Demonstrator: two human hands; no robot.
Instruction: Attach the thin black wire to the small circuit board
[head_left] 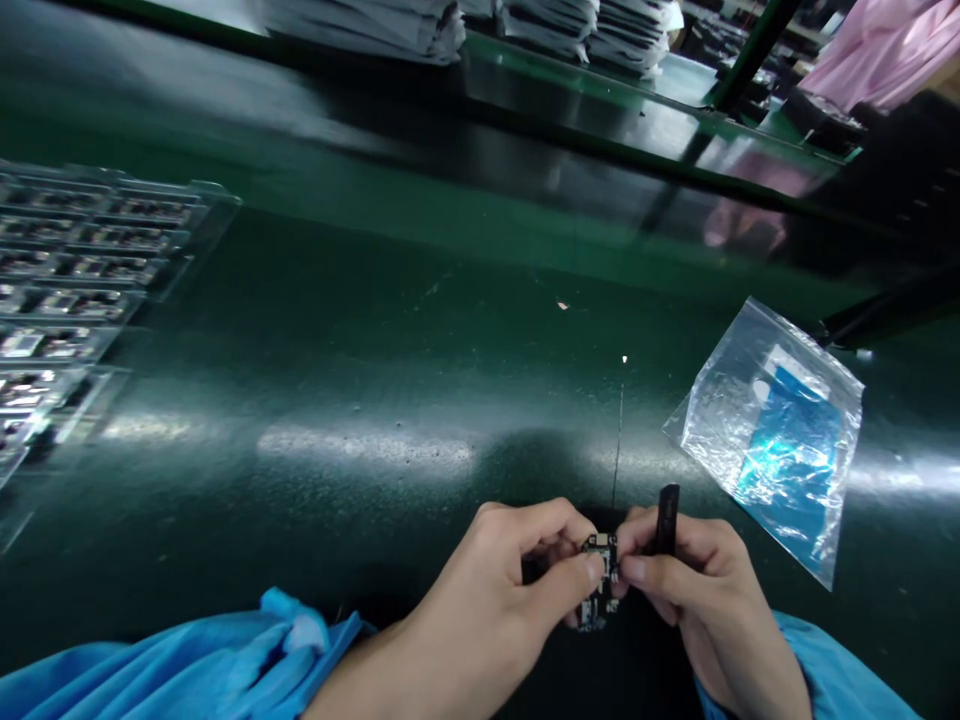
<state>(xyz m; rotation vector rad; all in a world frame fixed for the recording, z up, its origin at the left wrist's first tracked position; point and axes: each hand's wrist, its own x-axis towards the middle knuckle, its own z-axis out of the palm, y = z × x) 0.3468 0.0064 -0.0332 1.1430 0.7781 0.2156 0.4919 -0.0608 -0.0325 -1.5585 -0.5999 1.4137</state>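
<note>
In the head view, my left hand (517, 590) pinches a small black circuit board (598, 590) between thumb and fingers, low in the middle right. Pale and metallic components show on its face, and my thumb covers part of it. Close at the board's right edge is my right hand (697, 585), its thumb and index finger pressed together. Out of that hand rises the flat dark end of what look like black tweezers (667, 515), held between the fingers. Their tips are hidden, and I cannot tell whether they touch the board.
Clear plastic trays (112, 235) with several small circuit boards lie at the left. On the right rests a transparent zip bag (787, 440) with a blue sheet inside. Paper-like stacks (367, 25) stand on the raised shelf behind. Small scraps (563, 306) dot the green worktop (360, 340).
</note>
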